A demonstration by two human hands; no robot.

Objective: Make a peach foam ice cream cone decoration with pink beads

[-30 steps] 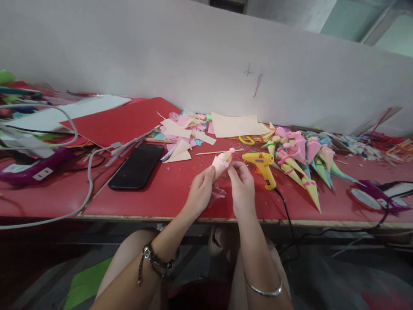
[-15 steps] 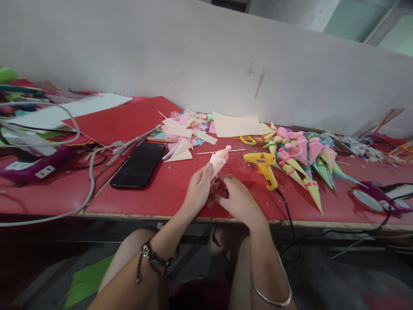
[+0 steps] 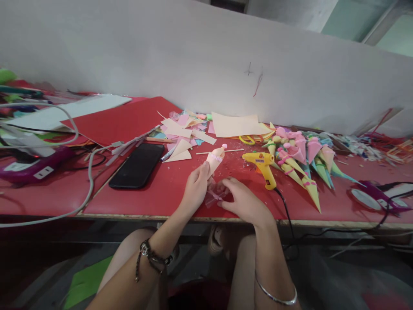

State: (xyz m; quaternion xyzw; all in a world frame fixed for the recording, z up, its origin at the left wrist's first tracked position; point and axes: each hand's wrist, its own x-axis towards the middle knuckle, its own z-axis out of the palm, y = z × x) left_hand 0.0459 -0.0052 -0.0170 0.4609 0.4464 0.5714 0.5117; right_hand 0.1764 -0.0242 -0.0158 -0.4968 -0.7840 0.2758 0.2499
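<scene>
My left hand [image 3: 196, 185] is closed round the lower part of a small peach-coloured cone [image 3: 214, 162], holding it tilted above the red table. Pink frilly trim rings the cone, and a pink ball sits at its upper tip. Close by, my right hand [image 3: 243, 199] has its fingers curled on a crinkled clear plastic bag [image 3: 212, 199] that shows some pink inside. Its fingertips are partly hidden by the bag. A yellow glue gun [image 3: 263, 165] lies to the right of my right hand, and a thin stick [image 3: 203, 153] lies behind the cone.
Several finished-looking coloured cones [image 3: 300, 150] are heaped at the right. A black phone [image 3: 138, 165] lies at the left, near a white cable [image 3: 92, 181] and a purple power strip [image 3: 38, 165]. Paper scraps [image 3: 180, 129] and a peach sheet [image 3: 237, 125] lie along the wall.
My right hand has shifted slightly right and down, and its thumb and forefinger have parted more. The clear bag shows more between the hands. The cone has moved slightly left with my left hand.
</scene>
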